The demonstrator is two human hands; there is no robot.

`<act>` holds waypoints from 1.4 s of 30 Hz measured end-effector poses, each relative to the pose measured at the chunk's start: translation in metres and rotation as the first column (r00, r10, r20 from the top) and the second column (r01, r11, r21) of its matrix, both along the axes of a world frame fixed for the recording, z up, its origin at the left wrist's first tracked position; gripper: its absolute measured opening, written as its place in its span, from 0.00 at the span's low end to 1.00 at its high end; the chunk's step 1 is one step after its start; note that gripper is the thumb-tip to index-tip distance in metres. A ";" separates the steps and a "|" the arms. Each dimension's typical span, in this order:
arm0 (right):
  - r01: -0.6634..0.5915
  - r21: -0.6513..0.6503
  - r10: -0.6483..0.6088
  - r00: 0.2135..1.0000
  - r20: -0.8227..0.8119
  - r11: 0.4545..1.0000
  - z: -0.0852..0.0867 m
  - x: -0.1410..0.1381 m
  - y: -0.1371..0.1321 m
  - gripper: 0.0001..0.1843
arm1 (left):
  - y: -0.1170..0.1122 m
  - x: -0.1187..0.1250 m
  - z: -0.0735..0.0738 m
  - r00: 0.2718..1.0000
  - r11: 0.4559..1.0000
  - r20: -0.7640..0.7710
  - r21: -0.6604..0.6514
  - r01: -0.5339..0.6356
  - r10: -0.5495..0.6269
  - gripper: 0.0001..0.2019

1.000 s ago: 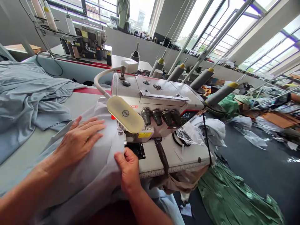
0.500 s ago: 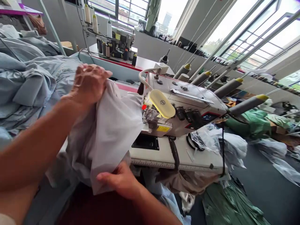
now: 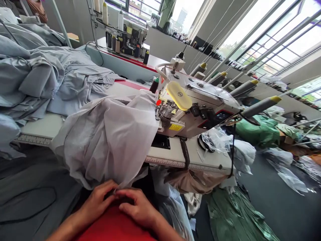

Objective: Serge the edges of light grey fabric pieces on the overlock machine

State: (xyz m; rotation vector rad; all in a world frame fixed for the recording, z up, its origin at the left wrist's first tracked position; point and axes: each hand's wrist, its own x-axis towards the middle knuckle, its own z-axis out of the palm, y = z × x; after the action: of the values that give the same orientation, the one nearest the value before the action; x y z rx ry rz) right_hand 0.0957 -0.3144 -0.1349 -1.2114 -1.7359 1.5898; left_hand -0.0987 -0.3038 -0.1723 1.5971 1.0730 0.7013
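Observation:
A pale grey fabric piece hangs bunched over the front edge of the sewing table, just left of the white overlock sewing machine. Both hands are low, close to my lap over a red garment. My left hand and my right hand meet at the fabric's bottom edge. Their fingertips pinch that hem together, fingers curled. The exact grip point is partly hidden by the fingers.
A heap of blue-grey cloth covers the table's left side. Thread cones stick out on the machine's right. A second machine stands behind. Green fabric and plastic bags lie on the floor to the right.
My left hand dropped from holding the fabric up near the machine down to my lap. The fabric fell over the table edge, and both hands now meet at its lower hem.

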 end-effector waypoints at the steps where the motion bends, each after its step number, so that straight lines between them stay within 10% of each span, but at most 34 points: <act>1: 0.043 0.014 -0.043 0.999 -0.018 0.999 0.000 0.002 -0.006 0.20 | 0.001 0.000 0.001 1.000 1.000 0.024 -0.026 0.002 -0.001 0.11; 6: 0.369 0.346 -0.371 0.927 -0.063 0.863 -0.005 0.012 -0.043 0.28 | 0.008 0.004 0.037 0.965 0.971 0.157 -0.152 -0.186 0.210 0.18; 10: 0.687 -0.054 -0.678 0.697 -0.231 0.725 0.005 0.010 -0.066 0.38 | -0.005 0.013 0.082 0.891 0.907 0.234 0.072 -0.415 0.389 0.15; 12: 0.607 -0.288 -0.671 0.680 -0.294 0.741 0.017 0.008 -0.075 0.29 | -0.018 0.016 0.098 0.944 0.864 0.129 0.380 -0.331 0.305 0.11; 15: 0.529 -0.185 -0.560 0.778 -0.284 0.828 0.035 0.009 -0.088 0.13 | -0.037 0.015 0.106 0.978 0.756 -0.007 0.636 -0.157 0.209 0.04; 21: 0.476 0.069 -0.458 0.870 -0.183 0.877 0.060 0.004 -0.102 0.14 | -0.061 0.008 0.097 0.997 0.704 -0.025 0.709 -0.030 0.068 0.08; 28: 0.331 0.352 -0.312 0.944 -0.111 0.876 0.085 -0.021 -0.099 0.12 | -0.077 0.002 0.104 0.975 0.438 0.065 0.886 -0.154 0.212 0.06; 42: 0.074 0.784 -0.257 0.960 0.111 0.617 0.089 -0.062 -0.071 0.06 | -0.081 -0.018 0.107 0.936 0.694 0.223 0.628 -0.352 0.272 0.05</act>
State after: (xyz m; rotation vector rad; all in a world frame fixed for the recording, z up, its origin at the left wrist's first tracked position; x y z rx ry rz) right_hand 0.0333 -0.3850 -0.0463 -1.0466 -2.0332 0.4508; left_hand -0.1168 -0.3844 -0.0654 1.9447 1.0850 1.5282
